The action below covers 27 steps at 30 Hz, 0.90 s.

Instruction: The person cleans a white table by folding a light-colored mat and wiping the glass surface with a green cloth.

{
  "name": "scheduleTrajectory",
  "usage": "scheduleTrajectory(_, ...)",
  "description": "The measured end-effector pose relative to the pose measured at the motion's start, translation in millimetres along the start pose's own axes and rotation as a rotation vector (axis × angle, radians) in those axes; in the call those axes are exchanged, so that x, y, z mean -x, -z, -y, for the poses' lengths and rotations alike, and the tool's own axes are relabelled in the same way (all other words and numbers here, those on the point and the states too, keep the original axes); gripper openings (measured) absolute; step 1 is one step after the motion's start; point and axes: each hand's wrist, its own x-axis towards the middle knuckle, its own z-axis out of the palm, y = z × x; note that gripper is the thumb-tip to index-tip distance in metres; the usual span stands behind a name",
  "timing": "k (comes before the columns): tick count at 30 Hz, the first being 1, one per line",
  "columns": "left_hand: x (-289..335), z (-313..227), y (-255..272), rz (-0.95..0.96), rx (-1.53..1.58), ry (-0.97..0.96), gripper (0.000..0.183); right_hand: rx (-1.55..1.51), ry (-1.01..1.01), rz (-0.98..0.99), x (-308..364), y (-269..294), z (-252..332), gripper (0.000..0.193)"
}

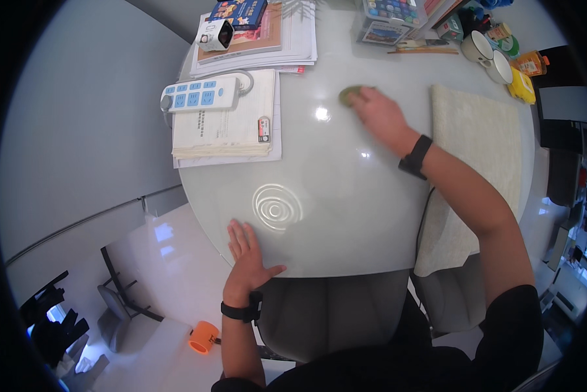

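Note:
My right hand [385, 121] is stretched out over the far middle of the glossy white round table [346, 209]. Its fingers are closed on a small olive-green sponge [347, 97], pressed against the tabletop; most of the sponge's right side lies under the fingers. My left hand [245, 261] rests at the near left edge of the table, palm down with fingers spread, holding nothing. Each wrist wears a black band.
Left on the table, a white and blue power strip [205, 95] lies on stacked papers [235, 137], with books [248, 46] behind. A plastic box of markers [390, 19] and enamel mugs [477, 47] stand at the far right. A beige cloth [473, 144] covers the right side. Grey chairs [333, 313] stand near me.

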Motion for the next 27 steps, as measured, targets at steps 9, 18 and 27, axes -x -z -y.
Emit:
scheduleTrajectory(9,-5.5,17.3,-4.4,-0.072,0.116,-0.175,0.139,0.142,-0.223,-0.227,-72.7,-29.2,-20.6,0.014)
scheduleTrajectory(18,-6.5,20.8,-9.7,-0.076,0.148,-0.186,0.138,0.089,-0.398,-0.093,0.0,25.5,-84.9,0.016)
scheduleTrajectory(27,-2.6,14.1,-9.1,-0.082,0.039,-0.118,0.139,0.039,-0.110,-0.013,-65.8,-24.3,-8.1,0.007)
